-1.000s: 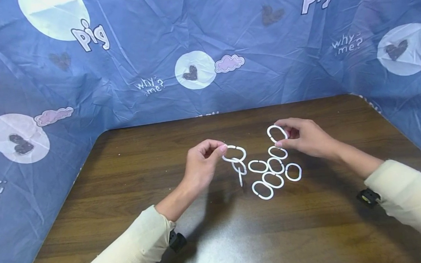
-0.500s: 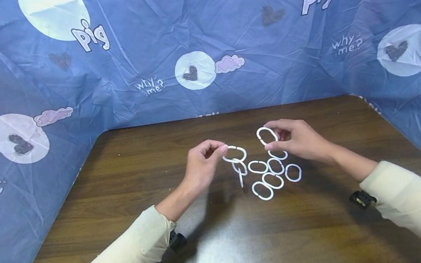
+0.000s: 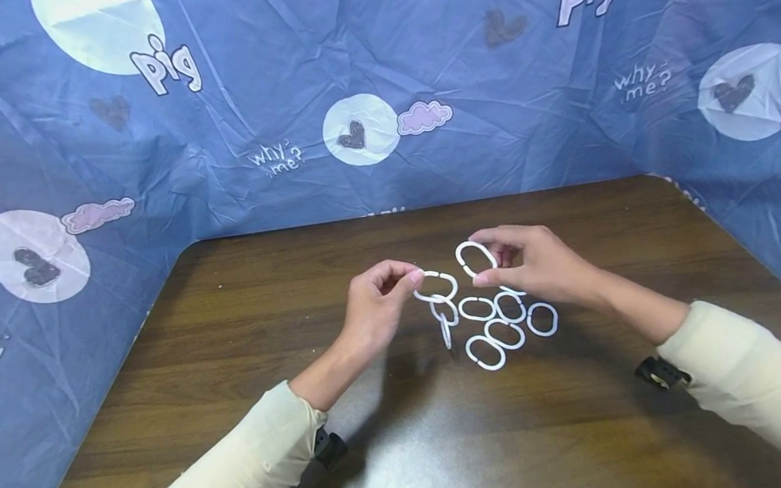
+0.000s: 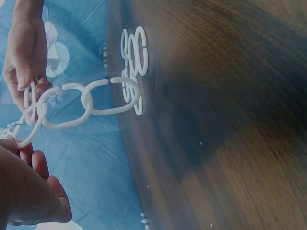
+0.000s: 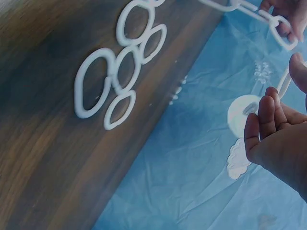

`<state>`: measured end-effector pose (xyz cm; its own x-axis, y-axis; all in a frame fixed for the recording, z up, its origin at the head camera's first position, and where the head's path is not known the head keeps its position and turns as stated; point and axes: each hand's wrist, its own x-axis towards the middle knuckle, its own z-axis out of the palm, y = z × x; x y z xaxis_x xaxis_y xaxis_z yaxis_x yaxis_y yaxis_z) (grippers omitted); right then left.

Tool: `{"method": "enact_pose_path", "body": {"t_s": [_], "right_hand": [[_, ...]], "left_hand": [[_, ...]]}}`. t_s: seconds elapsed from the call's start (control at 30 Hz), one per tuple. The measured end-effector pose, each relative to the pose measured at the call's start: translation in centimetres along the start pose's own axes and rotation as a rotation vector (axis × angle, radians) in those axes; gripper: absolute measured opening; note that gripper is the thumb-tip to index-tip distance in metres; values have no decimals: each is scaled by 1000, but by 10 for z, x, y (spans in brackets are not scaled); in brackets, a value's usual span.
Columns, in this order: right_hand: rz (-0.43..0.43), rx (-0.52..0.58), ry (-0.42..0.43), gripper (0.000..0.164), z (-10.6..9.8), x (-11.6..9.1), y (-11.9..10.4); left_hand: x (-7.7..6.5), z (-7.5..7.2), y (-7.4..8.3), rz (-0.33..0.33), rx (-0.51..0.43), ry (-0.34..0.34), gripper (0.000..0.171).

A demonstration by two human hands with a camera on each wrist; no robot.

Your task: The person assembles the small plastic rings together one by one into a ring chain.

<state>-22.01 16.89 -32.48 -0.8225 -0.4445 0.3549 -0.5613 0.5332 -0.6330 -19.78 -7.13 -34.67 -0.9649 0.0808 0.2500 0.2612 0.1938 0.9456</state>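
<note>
My left hand (image 3: 374,305) pinches the top link of a short chain of white plastic links (image 4: 72,125) between thumb and fingers. The other links of that chain hang below it, as both the head and left wrist views show. To its right, my right hand (image 3: 538,264) holds a single white oval link (image 3: 460,258) upright by its right side, raised above the table. A small gap lies between this link and the chain. Each link has a narrow slit in its ring. In the right wrist view the held link is mostly hidden by the right hand (image 5: 280,129).
Several loose white links (image 5: 79,91) lie in a cluster on the brown wooden table (image 3: 236,376), below and in front of the right hand, some touching. The right hand covers part of one. A blue printed cloth (image 3: 229,81) encloses the table's back and sides.
My right hand has moved left with its link, closer to the chain, and now covers more of one loose link. The left hand and the chain have stayed nearly still.
</note>
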Motion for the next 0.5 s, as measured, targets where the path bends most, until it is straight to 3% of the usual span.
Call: {"method": "enact_pose_path", "body": {"t_s": [0.5], "right_hand": [[1, -72, -31, 50, 14, 6, -26]], "left_hand": [[-1, 4, 2, 0, -2, -15, 10]]}}
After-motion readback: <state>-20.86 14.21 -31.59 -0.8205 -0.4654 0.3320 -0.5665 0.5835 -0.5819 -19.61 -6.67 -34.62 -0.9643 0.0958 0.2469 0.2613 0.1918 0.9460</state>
